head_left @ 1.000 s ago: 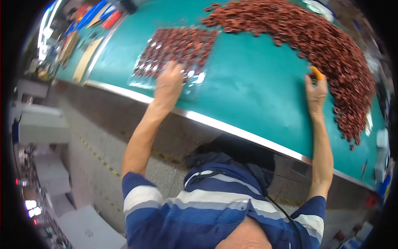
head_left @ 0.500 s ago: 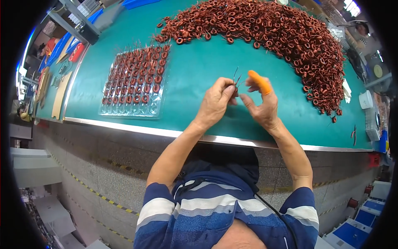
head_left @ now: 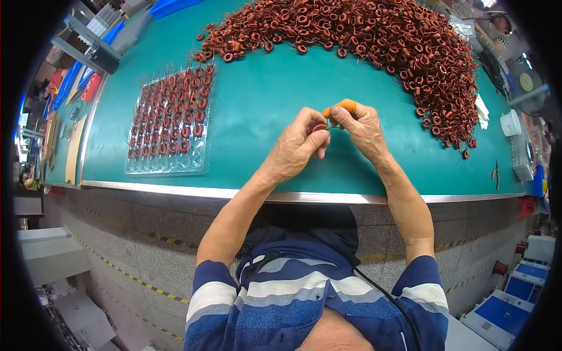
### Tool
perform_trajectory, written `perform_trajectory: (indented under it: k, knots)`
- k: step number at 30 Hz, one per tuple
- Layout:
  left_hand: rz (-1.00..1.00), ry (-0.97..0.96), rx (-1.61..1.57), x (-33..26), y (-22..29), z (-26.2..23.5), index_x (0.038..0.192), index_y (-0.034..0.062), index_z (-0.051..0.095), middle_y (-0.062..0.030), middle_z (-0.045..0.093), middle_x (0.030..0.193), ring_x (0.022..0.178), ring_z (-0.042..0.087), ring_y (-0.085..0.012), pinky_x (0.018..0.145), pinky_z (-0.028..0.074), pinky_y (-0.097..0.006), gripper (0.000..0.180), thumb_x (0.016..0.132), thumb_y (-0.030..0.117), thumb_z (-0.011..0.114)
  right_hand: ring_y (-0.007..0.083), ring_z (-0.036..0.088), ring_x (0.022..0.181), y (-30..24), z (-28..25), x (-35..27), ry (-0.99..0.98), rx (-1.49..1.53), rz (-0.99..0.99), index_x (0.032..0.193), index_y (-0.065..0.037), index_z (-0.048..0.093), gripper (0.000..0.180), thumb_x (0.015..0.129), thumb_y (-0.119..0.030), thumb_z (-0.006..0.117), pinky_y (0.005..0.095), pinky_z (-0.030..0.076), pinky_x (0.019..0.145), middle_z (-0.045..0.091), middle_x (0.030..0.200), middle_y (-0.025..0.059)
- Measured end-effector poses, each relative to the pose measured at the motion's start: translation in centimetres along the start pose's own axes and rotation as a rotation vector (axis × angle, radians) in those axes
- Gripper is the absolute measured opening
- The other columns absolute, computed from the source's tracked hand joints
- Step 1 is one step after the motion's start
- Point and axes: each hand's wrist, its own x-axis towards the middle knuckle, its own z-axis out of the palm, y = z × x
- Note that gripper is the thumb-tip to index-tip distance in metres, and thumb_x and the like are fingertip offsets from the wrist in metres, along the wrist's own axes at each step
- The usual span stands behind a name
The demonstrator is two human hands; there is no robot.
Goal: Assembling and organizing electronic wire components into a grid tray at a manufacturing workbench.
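Observation:
Between thumb and fingers, my left hand (head_left: pixel 295 146) holds a reddish-brown wire-wound ring coil (head_left: pixel 319 127) over the green table. My right hand (head_left: pixel 364 130), with an orange cover on its index finger (head_left: pixel 341 109), pinches the coil's wire leads just to the right of it. The fingers partly hide the coil and its leads. To the left lies a clear plastic tray (head_left: pixel 167 166) with rows of similar coils, their leads pointing up; a few pockets at its near right corner hold none. A large curved heap of loose coils (head_left: pixel 374 41) spreads along the far and right side.
The green tabletop (head_left: pixel 263 88) has a metal front edge (head_left: pixel 234 194). Red-handled pliers (head_left: pixel 496 175) lie at the right, near a white cup (head_left: pixel 510 124) and stacked clear trays (head_left: pixel 522 158). A brown board strip (head_left: pixel 75 149) lies at the left. Another person (head_left: pixel 494 32) is at the far right.
My right hand has closed in on the coil's leads, its orange-covered finger bending down onto them. The coil has turned in my left hand. The whole view has shifted slightly.

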Motion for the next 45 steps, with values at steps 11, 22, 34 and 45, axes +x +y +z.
perform_trajectory:
  k: [11,22,34,45]
  knots:
    - [-0.135,0.216,-0.133,1.8,-1.3,-0.3,0.105,-0.0006,0.063,-0.0025,0.058,0.078,0.067,0.054,-0.0113,0.063,0.047,-0.025,0.023,0.097,0.019,0.054,0.0248,0.058,0.077,-1.0,1.1,-0.6,0.311,-0.918,-1.039,0.077,0.0,0.063,0.015,0.072,-0.005,0.076,0.0365,0.045,0.066,0.061,0.086,0.0078]
    - [-0.133,0.236,-0.351,1.3,-0.9,-0.4,0.095,0.0011,0.061,-0.0033,0.057,0.076,0.063,0.054,-0.0122,0.056,0.045,-0.024,0.017,0.095,0.017,0.056,0.0169,0.058,0.087,-1.8,1.0,-0.6,0.206,-0.273,-0.326,0.08,0.0,0.07,0.013,0.084,-0.012,0.067,0.0287,0.047,0.074,0.063,0.092,0.0055]
    - [-0.004,0.272,-0.306,0.6,-0.9,-0.8,0.109,0.0035,0.053,-0.0028,0.054,0.076,0.064,0.052,-0.0119,0.059,0.043,-0.023,0.021,0.098,0.021,0.052,0.0095,0.058,0.083,0.9,1.0,0.0,0.166,-0.013,-0.207,0.113,-0.002,0.064,0.037,0.089,-0.031,0.067,0.0233,0.047,0.075,0.064,0.087,0.0012]
    - [0.097,0.256,0.173,1.7,-0.6,-0.8,0.112,-0.0014,0.052,-0.005,0.057,0.081,0.065,0.056,-0.0115,0.06,0.047,-0.026,0.02,0.094,0.005,0.052,0.0094,0.053,0.062,1.0,2.6,0.6,0.139,-0.292,-0.248,0.09,0.0,0.07,0.027,0.096,-0.023,0.056,0.0277,0.043,0.056,0.061,0.07,0.0059]
